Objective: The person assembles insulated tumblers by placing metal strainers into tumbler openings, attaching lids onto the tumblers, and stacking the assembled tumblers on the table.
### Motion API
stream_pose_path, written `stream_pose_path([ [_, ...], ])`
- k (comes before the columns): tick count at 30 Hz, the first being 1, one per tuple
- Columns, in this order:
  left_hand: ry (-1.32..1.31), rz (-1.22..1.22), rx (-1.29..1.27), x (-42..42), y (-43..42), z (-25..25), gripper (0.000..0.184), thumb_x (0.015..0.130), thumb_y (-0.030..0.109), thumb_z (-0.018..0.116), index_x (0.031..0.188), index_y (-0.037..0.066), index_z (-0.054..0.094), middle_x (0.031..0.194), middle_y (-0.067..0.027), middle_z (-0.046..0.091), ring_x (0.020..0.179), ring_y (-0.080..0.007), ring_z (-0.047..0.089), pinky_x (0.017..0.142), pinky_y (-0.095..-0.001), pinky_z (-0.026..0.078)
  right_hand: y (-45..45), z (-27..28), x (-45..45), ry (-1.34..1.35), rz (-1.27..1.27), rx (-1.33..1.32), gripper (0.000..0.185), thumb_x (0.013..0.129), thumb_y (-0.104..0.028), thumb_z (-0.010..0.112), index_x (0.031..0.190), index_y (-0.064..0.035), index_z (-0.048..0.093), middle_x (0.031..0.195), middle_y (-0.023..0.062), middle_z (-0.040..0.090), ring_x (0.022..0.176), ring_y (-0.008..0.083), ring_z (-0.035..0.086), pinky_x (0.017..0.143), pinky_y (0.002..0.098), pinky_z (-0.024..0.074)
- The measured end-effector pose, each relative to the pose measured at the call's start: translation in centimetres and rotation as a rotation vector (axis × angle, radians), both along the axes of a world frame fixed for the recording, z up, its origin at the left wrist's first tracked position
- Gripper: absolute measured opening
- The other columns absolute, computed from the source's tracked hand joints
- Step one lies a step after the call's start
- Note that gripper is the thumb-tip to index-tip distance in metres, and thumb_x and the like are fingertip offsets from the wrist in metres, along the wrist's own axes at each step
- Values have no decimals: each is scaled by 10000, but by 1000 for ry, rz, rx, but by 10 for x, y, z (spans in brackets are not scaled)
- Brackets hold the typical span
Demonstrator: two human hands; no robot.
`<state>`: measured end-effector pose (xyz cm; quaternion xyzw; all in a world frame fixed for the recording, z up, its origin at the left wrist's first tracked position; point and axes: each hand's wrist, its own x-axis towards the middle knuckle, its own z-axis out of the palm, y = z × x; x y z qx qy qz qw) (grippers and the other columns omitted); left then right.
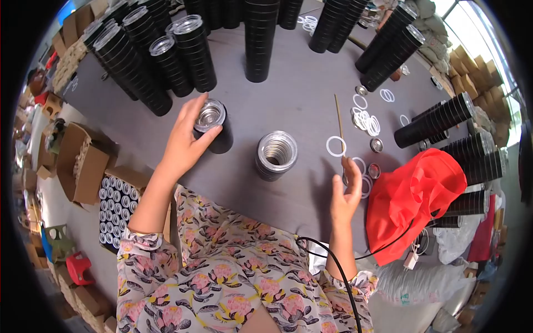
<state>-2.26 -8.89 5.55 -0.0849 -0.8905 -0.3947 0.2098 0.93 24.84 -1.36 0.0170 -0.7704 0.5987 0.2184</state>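
Observation:
My left hand [189, 136] is wrapped round the top of a short black stack [221, 139] with a silvery metal cap in its mouth. To its right stands another short stack of rings [276, 156], open at the top and touched by neither hand. Between thumb and fingers, my right hand [346, 191] grips a thin brown stick [339, 119] that points away from me. A white ring [336, 146] lies round or against the stick. More white rings [366, 122] and small metal caps [377, 145] lie just beyond my right hand.
Tall black stacks [260, 44] stand along the far side of the grey table [300, 105]. A red cloth bag [411, 194] lies at the right, beside more black stacks and a black cable [338, 266]. Cardboard boxes [91, 166] are on the floor at the left.

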Motion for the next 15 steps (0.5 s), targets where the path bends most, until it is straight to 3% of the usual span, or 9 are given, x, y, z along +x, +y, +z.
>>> stream_pose_path([
  [3,-16,-3,-124,-2,0,5,619,796,179,700,1323,-4,432,1291,-217,465,1199,-350,474,1019,-379,361,33,-5,8,-88,-140,31,316,827,7,578,1144,0,576,1140,130,608,1099,246,563,975,360,402],
  [5,174,39,-242,-1,4,2,639,770,167,714,1325,12,437,1340,-208,426,1264,-360,396,1043,-405,328,60,-4,13,-7,-212,459,239,861,12,551,1095,17,598,1120,139,616,1049,247,586,908,333,453],
  [7,284,114,-226,23,25,17,612,730,73,678,1297,8,457,1349,-191,414,1250,-351,402,1049,-425,318,85,-20,18,-88,-250,536,233,834,4,583,1065,17,609,1111,149,618,1044,273,591,906,343,457],
  [8,465,13,-109,34,35,11,535,678,47,659,1195,12,526,1241,-175,509,1147,-337,494,978,-428,382,87,-19,18,-105,-261,563,241,824,-1,596,1064,16,611,1110,154,617,1050,286,587,909,350,455],
  [9,498,-155,-196,55,39,5,446,626,50,664,1064,32,582,1075,-121,601,982,-311,577,870,-408,433,84,-19,17,-129,-263,588,249,814,-7,609,1062,14,613,1109,159,617,1056,299,582,912,358,453],
  [10,327,-506,-231,64,57,13,410,587,93,698,984,52,602,958,-75,631,859,-284,597,794,-376,446,77,-11,14,-92,-227,646,276,796,-22,639,1071,3,617,1111,170,614,1073,318,565,921,378,442],
  [11,29,-857,-216,66,81,14,354,636,140,710,966,59,610,949,-58,626,842,-266,599,790,-394,455,72,-13,7,-16,-189,667,302,766,-51,676,1062,-15,632,1070,155,621,1041,322,559,915,389,435],
  [13,252,-911,-102,69,135,-14,341,719,173,685,1031,64,599,1000,-62,619,848,-267,605,766,-414,468,67,-25,-2,-97,-186,831,295,743,-75,698,1030,-29,649,1011,124,628,978,313,559,879,387,442],
  [15,55,-918,-61,63,166,-40,334,800,147,625,1117,55,570,1081,-69,604,845,-280,611,735,-406,482,60,-25,-4,-93,-232,847,242,724,-80,710,961,-45,671,930,88,639,913,290,565,824,388,447],
])
